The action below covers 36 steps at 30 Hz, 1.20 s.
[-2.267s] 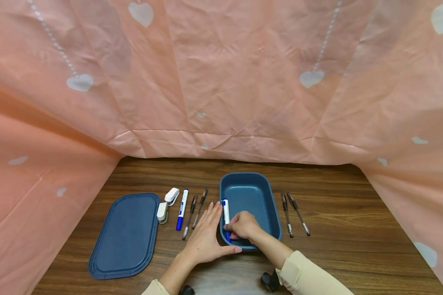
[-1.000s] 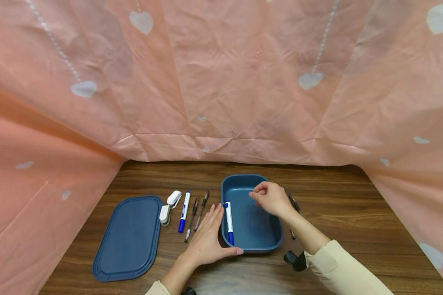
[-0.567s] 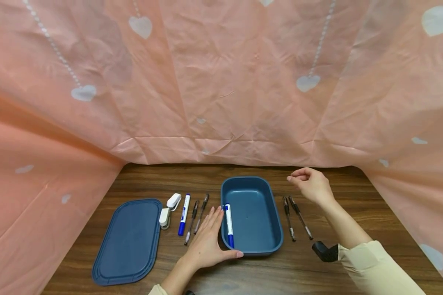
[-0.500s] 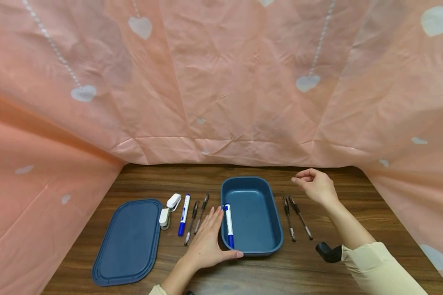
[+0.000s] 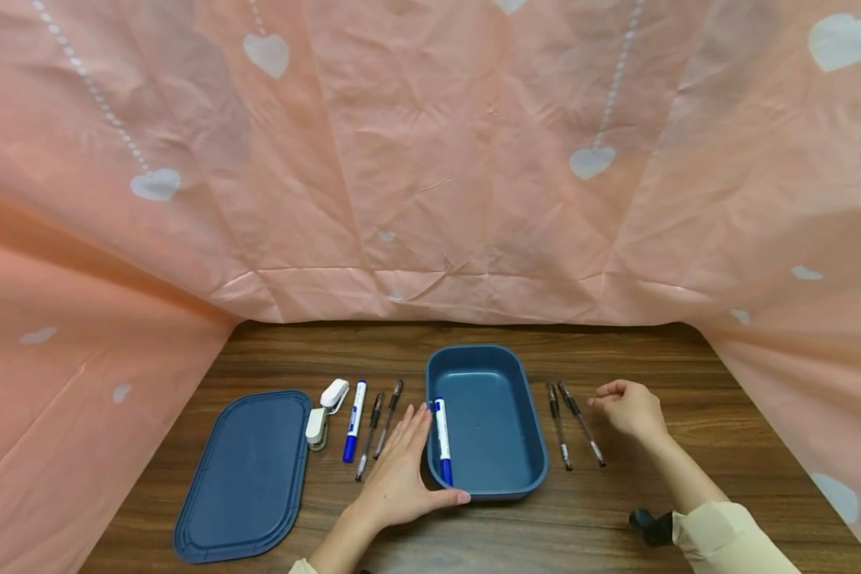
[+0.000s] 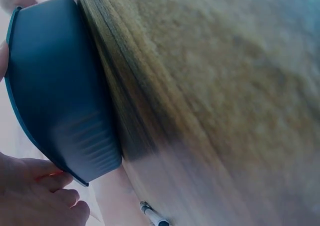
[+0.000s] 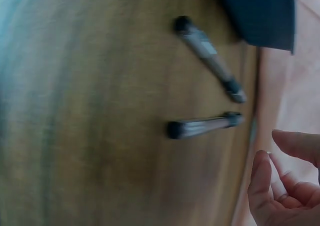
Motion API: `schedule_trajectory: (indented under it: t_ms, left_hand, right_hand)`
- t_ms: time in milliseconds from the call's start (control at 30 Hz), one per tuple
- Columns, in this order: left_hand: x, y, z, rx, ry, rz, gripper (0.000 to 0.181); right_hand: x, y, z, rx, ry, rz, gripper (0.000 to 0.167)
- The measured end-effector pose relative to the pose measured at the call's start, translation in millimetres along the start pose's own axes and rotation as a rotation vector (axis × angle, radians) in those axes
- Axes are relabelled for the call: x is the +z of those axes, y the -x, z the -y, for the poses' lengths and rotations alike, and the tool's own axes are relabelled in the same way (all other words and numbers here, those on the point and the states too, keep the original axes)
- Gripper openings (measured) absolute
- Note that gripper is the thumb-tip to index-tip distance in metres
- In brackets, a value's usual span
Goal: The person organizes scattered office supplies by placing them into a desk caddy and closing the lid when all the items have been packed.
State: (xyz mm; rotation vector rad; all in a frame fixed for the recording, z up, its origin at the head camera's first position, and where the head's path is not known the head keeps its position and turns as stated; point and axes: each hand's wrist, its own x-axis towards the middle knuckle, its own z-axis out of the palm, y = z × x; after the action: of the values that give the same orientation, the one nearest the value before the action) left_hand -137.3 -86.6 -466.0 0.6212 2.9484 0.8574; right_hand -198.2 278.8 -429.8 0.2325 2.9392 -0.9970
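Note:
In the head view the left hand (image 5: 396,480) rests with spread fingers against the left side and near-left corner of a blue box (image 5: 489,493). Inside the box, along its left wall, lies a white marker with a blue cap (image 5: 442,438). The right hand (image 5: 631,410) hovers just right of two black-gripped pens, one (image 5: 557,426) nearer the box and one (image 5: 582,424) slanting beside the fingers. In the right wrist view the thumb and fingers of the right hand (image 7: 272,143) are apart, with nothing between them. The left wrist view shows fingers (image 6: 55,183) at the rim of the box (image 6: 60,86).
Left of the box lie two more pens (image 5: 369,437) (image 5: 389,418), a white and blue marker (image 5: 355,421) and two white staplers (image 5: 316,428) (image 5: 335,395). A blue lid (image 5: 247,474) is at the far left. Peach cloth (image 5: 473,159) hangs around the wooden table.
The right hand has left the marker in the box, passed over to the right, and come down toward the front beside the pens. The left hand has stayed at the box.

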Motion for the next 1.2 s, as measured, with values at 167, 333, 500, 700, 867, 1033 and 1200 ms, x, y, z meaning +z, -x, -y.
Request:
schedule_trajectory:
  t_ms: [167, 333, 500, 700, 867, 1033, 1200]
  left_hand:
    - [0.3, -0.2, -0.7, 0.004, -0.003, 0.0, 0.125]
    - [-0.1, -0.3, -1.9, 0.0, 0.001, 0.003, 0.125]
    - [-1.2, -0.2, -2.4, -0.001, -0.003, 0.002, 0.126]
    - [-1.7, -0.2, -2.5, 0.0, -0.001, 0.005, 0.126]
    - [-1.2, 0.0, -2.3, 0.004, -0.002, -0.002, 0.127]
    - [-0.9, 0.1, -2.1, -0.009, 0.008, 0.006, 0.127]
    - [-0.7, -0.1, -1.4, -0.013, 0.015, 0.013, 0.126]
  right_hand:
    - [10, 3.8, -9, 0.055, -0.009, 0.034, 0.026]
    - [18, 6.6, -14, 0.084, -0.034, 0.05, 0.026]
    - [22, 7.8, -14, 0.099, -0.059, 0.061, 0.026]
    - [24, 8.1, -13, 0.1, -0.081, 0.073, 0.022]
    - [26, 7.2, -11, 0.101, -0.072, 0.099, 0.016]
    - [26, 5.5, -7, 0.071, -0.012, 0.108, 0.014]
    - [27, 5.1, -3, 0.069, 0.048, 0.118, 0.017]
